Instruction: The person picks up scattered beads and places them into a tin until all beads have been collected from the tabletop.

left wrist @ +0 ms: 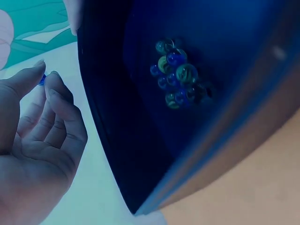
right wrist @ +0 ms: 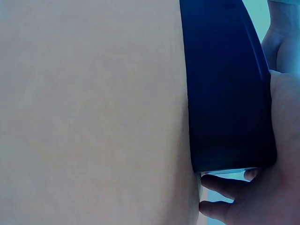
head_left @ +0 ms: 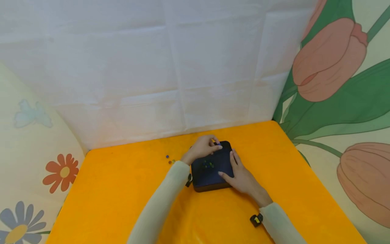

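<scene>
A dark, square open box [head_left: 199, 179] stands on the yellow-covered table, with a cluster of glass marbles [left wrist: 176, 72] in blue, green and yellowish tones on its floor. Above the box's far part, my left hand [head_left: 202, 147] pinches a small blue marble [left wrist: 42, 80] between thumb and forefinger. Its other fingers curl loosely beneath, as the left wrist view shows. My right hand [head_left: 243, 178] holds the box's right side, fingers along the outer wall and thumb reaching over the rim. In the right wrist view, the box's dark outer wall [right wrist: 227, 93] lies against this hand.
On the table left of the box lie loose marbles, among them a blue marble [head_left: 167, 156] and a brownish marble [head_left: 169, 162]. A white sheet [head_left: 137, 67] hangs behind the table's back edge. Flower-printed cloth [head_left: 338, 101] borders both sides.
</scene>
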Motion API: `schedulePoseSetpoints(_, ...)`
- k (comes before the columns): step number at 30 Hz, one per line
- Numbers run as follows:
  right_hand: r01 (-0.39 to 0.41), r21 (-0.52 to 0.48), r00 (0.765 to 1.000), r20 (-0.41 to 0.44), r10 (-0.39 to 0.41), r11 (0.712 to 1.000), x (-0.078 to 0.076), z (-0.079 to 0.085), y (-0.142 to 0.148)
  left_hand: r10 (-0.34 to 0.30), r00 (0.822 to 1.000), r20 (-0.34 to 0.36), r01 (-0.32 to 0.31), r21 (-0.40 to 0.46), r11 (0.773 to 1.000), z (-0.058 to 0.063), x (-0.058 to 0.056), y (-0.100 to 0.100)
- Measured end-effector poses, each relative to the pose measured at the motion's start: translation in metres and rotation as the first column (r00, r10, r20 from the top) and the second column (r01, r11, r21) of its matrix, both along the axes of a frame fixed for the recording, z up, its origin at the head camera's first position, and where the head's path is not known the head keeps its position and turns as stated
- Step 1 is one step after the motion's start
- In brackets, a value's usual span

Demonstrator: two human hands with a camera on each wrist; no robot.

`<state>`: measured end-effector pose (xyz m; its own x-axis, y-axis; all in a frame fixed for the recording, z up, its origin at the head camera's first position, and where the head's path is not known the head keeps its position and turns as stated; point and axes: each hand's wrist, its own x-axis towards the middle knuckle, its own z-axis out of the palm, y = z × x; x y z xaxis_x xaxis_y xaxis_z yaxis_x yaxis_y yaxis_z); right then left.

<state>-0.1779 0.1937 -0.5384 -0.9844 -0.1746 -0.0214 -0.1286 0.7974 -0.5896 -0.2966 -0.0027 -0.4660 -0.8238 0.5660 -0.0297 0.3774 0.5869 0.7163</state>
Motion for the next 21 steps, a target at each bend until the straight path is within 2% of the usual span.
schedulePoseSetpoints(14,-0.011,-0.017,1.0,-0.013,0.01,1.0,-0.001,-0.002,0.002,-0.016,1.0,0.007,0.016,-0.012,1.0,-0.006,-0.007,0.024)
schedulePoseSetpoints(21,-0.014,-0.021,1.0,-0.018,0.014,1.0,0.0,-0.002,0.002,-0.011,0.999,0.044,0.012,-0.036,0.999,-0.011,-0.01,0.028)
